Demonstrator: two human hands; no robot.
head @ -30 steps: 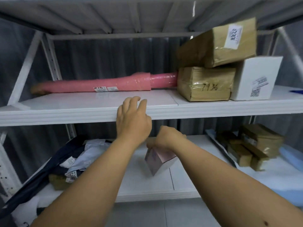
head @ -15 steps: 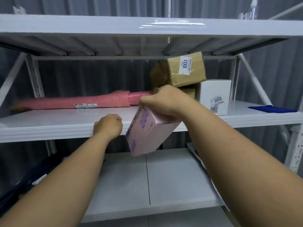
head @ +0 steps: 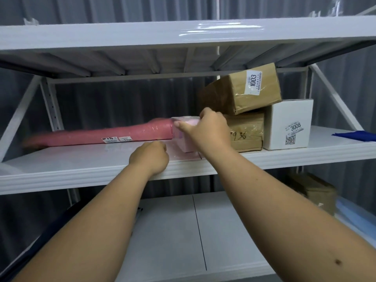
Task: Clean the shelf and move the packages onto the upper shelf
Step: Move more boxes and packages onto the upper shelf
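Here the right hand (head: 205,129) held the small pink box (head: 186,137) on the upper shelf (head: 284,157), with the thumb and the fingers curled round its top edge. The box stood on the shelf board, and the hand covered much of its right side, so its full shape was hard to make out. Just left of the box lay the long pink roll (head: 105,134); its far left end was blurred. Whether the box touched the roll, I cannot tell.

The left hand (head: 150,157) was in front of the box and a little to its left, at the front edge of the same shelf. Its fingers were curled inward and hidden behind the knuckles, so I cannot tell if they held anything or only rested there.

Right of the box stood a brown parcel (head: 247,133) with handwriting on it, partly hidden by the right hand. On top of that parcel a second brown parcel (head: 242,92), marked 1003, lay tilted. Further right of the box stood a white carton (head: 290,124) marked 3008, and beyond it a blue cloth (head: 356,136), cut off by the picture's edge.

Below the box, on the lower shelf (head: 173,231), another brown parcel (head: 313,190) at the right was blurred.
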